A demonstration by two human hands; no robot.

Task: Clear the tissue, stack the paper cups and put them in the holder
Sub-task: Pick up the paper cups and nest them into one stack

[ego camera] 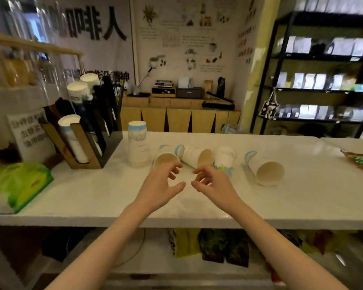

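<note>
While both hands hover empty over the white surface (260,201), fingers curled and spread, nothing is gripped yet. The left hand (161,185) floats just this side of a tipped cup (166,159) whose brown mouth faces us; the right hand (212,183) sits close beside it, thumbs nearly meeting. Just beyond the right hand's fingertips lies a second tipped cup (194,154), and next to that an upside-down cup (224,160). Well off to the right of the right hand, another cup lies on its side (264,167). Beyond and left of the left hand stands an upside-down stack of cups (137,145), and farther left again the cup holder (86,141), its slots already carrying cups. Far left of both hands, a green tissue pack (19,183) rests at the surface's end; I see no loose tissue out on the surface.

Now the risks. Those cups on their sides look light and free to roll, so a careless nudge from either hand could send one skittering off, maybe toward the near edge. Squeeze too hard and a paper rim may buckle, and then it won't nest. Mixing mouth-up with mouth-down cups would jam the stack. That standing stack looks tall too; a bump from a passing forearm could topple it.
</note>
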